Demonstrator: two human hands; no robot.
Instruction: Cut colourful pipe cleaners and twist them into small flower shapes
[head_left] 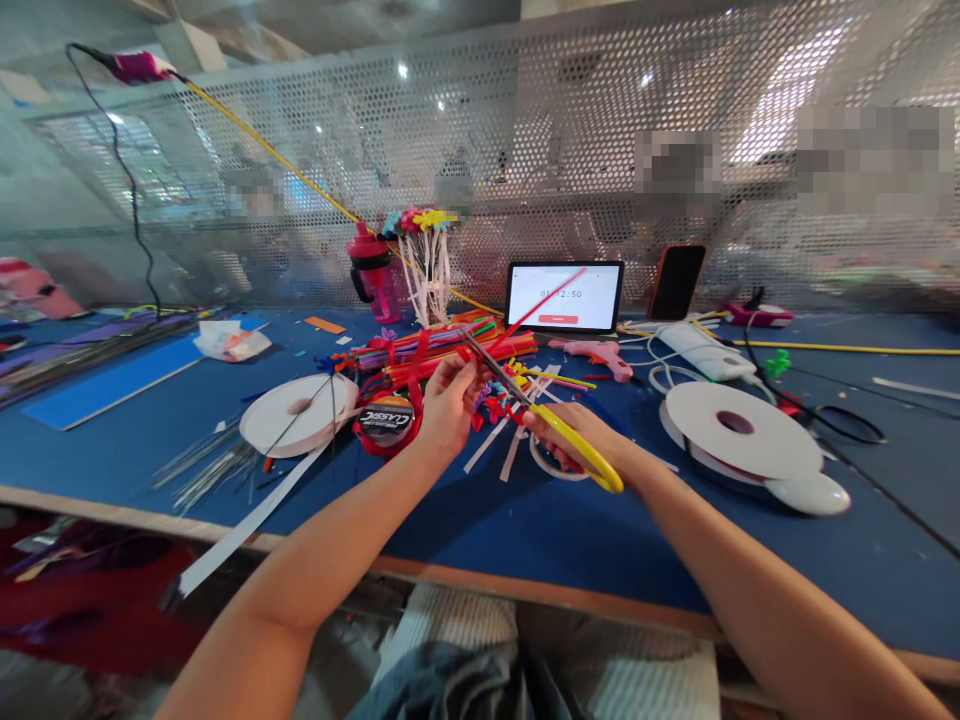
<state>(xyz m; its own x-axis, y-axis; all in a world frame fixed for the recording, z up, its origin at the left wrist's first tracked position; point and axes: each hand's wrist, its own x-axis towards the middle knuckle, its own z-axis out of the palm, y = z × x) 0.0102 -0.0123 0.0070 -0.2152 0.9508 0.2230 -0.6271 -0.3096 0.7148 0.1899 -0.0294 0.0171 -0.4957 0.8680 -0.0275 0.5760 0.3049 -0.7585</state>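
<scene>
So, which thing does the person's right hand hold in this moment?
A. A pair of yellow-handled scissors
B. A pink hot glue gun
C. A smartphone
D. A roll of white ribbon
A. The right hand grips the yellow-handled scissors, and their blades point toward the left hand.
</scene>
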